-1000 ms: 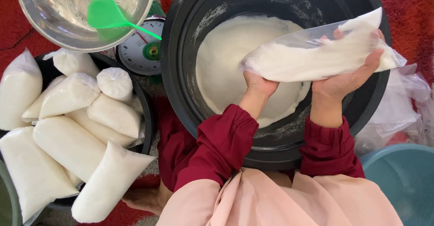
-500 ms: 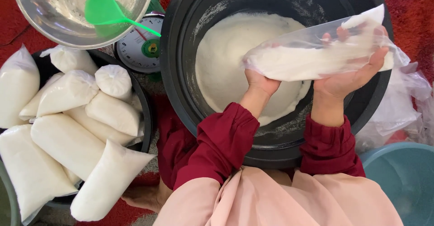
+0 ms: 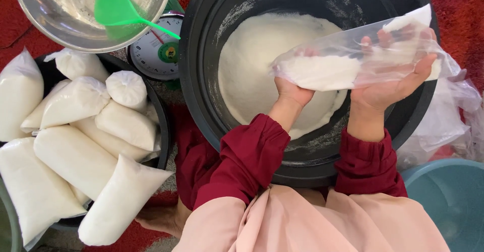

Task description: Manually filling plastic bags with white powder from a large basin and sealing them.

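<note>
A clear plastic bag (image 3: 348, 63) partly filled with white powder lies across both my hands, over a big black tub (image 3: 201, 95). My left hand (image 3: 292, 91) grips the bag's fuller end from below. My right hand (image 3: 398, 75) lies palm up under the other end, fingers curled over the thin plastic. The powder has gathered at the left end of the bag. A mound of the same white powder (image 3: 257, 65) fills the bottom of the tub under the bag.
Left of the tub, several filled white bags (image 3: 80, 151) are piled in a dark basin. A steel bowl (image 3: 55, 27) with a green scoop (image 3: 118, 10) sits on a dial scale (image 3: 156, 45). Empty plastic bags (image 3: 448, 116) and a teal basin (image 3: 448, 196) lie at right.
The bag has tipped so the powder slid toward my left hand; the end over my right hand is now nearly empty and see-through.
</note>
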